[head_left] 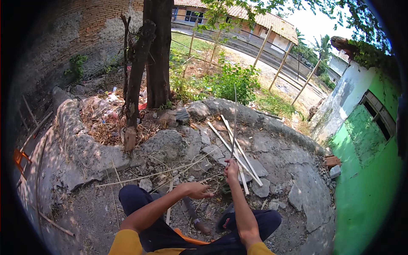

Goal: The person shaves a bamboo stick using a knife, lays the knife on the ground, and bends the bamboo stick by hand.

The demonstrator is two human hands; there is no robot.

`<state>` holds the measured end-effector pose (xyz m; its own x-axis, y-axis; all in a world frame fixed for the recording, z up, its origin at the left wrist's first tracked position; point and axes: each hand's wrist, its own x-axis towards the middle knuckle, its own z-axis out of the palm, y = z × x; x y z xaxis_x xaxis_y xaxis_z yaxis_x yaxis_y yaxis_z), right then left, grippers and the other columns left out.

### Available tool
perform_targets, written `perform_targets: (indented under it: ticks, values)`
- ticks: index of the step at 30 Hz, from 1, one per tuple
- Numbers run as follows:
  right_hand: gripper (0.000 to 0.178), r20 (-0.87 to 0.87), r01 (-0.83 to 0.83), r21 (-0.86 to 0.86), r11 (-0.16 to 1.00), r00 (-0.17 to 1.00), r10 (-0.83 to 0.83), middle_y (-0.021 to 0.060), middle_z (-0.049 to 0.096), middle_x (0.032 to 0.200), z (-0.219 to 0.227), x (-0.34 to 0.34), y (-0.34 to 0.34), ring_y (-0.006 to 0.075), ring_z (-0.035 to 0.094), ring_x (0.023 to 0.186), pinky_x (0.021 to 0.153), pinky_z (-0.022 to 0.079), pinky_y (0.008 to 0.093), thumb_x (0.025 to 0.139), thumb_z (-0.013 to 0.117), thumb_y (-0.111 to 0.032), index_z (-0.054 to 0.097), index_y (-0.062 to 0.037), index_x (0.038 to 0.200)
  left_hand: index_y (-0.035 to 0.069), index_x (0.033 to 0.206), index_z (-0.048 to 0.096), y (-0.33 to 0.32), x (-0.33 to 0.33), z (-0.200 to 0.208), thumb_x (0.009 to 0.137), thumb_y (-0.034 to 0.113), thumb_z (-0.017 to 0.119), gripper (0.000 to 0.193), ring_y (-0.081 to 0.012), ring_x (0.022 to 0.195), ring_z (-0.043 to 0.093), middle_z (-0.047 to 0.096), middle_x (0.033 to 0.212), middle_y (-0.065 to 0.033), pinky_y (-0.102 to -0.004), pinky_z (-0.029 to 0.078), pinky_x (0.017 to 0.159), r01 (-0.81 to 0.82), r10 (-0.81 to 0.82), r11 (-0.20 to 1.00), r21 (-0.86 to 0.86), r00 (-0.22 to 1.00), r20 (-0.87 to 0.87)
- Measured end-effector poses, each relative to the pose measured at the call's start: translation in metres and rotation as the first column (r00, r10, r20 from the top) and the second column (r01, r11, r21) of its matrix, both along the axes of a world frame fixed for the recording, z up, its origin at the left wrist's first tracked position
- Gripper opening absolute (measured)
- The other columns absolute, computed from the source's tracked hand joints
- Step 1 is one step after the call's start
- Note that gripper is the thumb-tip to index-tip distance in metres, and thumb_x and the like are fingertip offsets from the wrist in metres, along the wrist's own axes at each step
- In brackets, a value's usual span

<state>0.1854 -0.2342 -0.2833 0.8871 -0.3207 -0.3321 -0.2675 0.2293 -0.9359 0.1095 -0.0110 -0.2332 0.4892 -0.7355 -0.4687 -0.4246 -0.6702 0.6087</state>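
My right hand point(231, 169) is closed around the lower end of a long thin strip point(234, 123), which stands nearly upright and curves slightly; its material is hard to make out. My left hand point(196, 190) hovers to the left of it, fingers stretched out, with nothing held. Just beyond my right hand, several pale flat bamboo strips point(223, 141) lie crossed on the broken concrete. Thinner bamboo strips point(157, 173) lie on the ground past my left hand. Between my legs lies a dark-bladed knife point(199, 223) with a brown handle.
A tree trunk point(159, 55) rises from a low, cracked concrete edge point(165, 142) with dry leaves and litter behind it. To the right stands a green wall point(361, 140). An orange chair point(20, 161) is at far left; bamboo poles point(40, 174) lie near it.
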Motion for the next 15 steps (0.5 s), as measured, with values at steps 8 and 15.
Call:
perform_targets:
  ticks: [8,15]
  values:
    - [0.038,0.560,0.194,-0.235,0.953,0.828,-0.030,-0.0082,0.026,0.059,0.215,-0.058,-0.044,0.0029,0.021,0.046,0.041,0.016,0.0235,0.109,0.038,-0.038,0.057,-0.0064,0.118,0.003,0.133,0.055,0.005,-0.002,0.004,0.098,0.066,0.041,0.073,-0.0435,0.110,0.062,0.067,0.114,-0.0254,-0.0510,0.050,0.094,-0.025,0.026,1.000,-0.019,0.997,0.067]
    - [0.029,0.945,0.559,-0.114,0.821,-0.194,0.264,-0.0042,0.017,0.060,0.415,-0.235,-0.110,0.0085,0.021,0.049,0.052,0.024,0.0262,0.091,0.045,-0.033,0.044,-0.0165,0.067,0.000,0.125,0.060,-0.001,-0.016,0.019,0.098,0.065,0.042,0.073,-0.0446,0.107,0.063,0.068,0.107,-0.0268,-0.0513,0.050,0.094,0.002,0.001,0.998,-0.065,0.999,0.051]
